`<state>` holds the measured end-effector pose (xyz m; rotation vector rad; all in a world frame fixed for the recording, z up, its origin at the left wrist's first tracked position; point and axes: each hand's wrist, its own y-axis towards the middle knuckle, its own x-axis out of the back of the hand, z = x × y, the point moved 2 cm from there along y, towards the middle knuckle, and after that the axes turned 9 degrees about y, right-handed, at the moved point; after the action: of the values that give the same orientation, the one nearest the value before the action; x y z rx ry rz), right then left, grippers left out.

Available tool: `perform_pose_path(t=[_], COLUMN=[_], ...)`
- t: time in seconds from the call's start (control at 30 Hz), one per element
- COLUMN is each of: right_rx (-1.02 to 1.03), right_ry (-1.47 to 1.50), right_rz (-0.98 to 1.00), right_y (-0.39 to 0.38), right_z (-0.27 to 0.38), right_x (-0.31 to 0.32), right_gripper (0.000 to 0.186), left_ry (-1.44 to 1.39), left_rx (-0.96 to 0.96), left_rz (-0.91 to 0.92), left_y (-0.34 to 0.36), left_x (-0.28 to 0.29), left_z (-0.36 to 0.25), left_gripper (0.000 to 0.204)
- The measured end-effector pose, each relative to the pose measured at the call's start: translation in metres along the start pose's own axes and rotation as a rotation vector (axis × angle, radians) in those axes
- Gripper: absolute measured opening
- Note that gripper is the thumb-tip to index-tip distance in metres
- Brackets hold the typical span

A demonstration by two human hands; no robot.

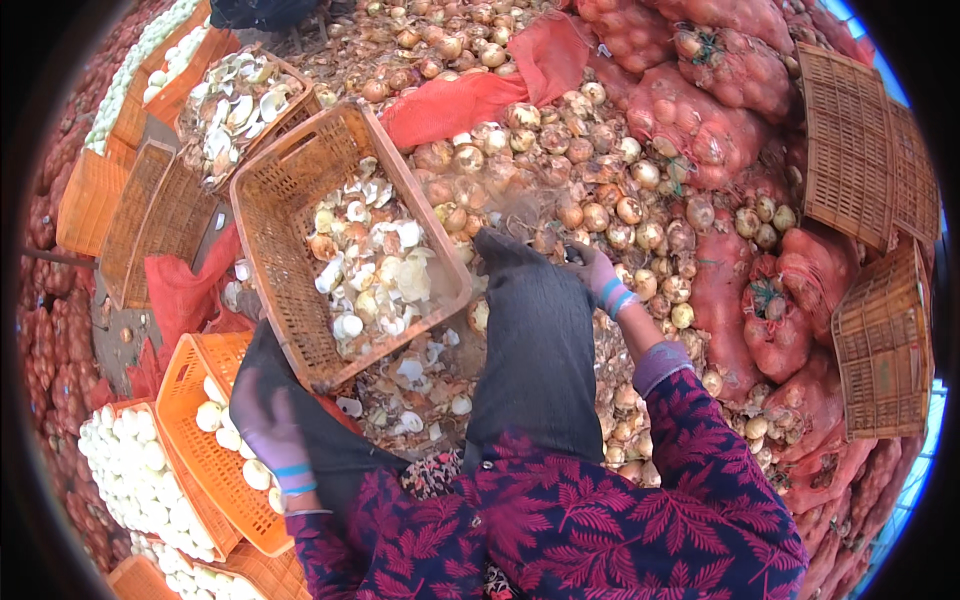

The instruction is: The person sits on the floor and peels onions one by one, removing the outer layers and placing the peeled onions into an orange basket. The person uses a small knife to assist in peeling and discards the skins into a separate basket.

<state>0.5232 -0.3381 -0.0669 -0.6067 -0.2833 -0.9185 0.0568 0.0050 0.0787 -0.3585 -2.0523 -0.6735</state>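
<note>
Left hand (pixel 270 428) looks open beside peeled onions (pixel 209 416); right hand (pixel 597 274) near unpeeled onions (pixel 629 210), grip unclear; likely between peels; next calls for grasping one.

We see bare grey floor (pixel 118 350) at left; elsewhere it's mostly covered. On it we've got loose onions (pixel 628 210) spread wide, peel scraps (pixel 410 370) near center, filled red mesh sacks (pixel 695 125) piled along the right.
</note>
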Motion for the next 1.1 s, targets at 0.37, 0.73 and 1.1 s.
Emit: perform_pose_path(t=[0.37, 0.73, 1.1], right_rx=[0.159, -0.139, 0.093], right_ry=[-0.394, -0.19, 0.243], right_rz=[0.302, 0.283, 0.518], right_y=[0.16, 0.274, 0.053], right_z=[0.104, 0.048, 0.243], right_x=[-0.08, -0.123, -0.011], right_gripper=[0.046, 0.036, 0.043], left_ry=[-0.102, 0.023, -0.259], left_rx=[0.067, -0.103, -0.05], left_rz=[0.562, 0.582, 0.407], left_y=[0.005, 0.008, 0.003], left_x=[-0.189, -0.183, -0.193], left_z=[-0.075, -0.085, -0.067], left_gripper=[0.041, 0.044, 0.044])
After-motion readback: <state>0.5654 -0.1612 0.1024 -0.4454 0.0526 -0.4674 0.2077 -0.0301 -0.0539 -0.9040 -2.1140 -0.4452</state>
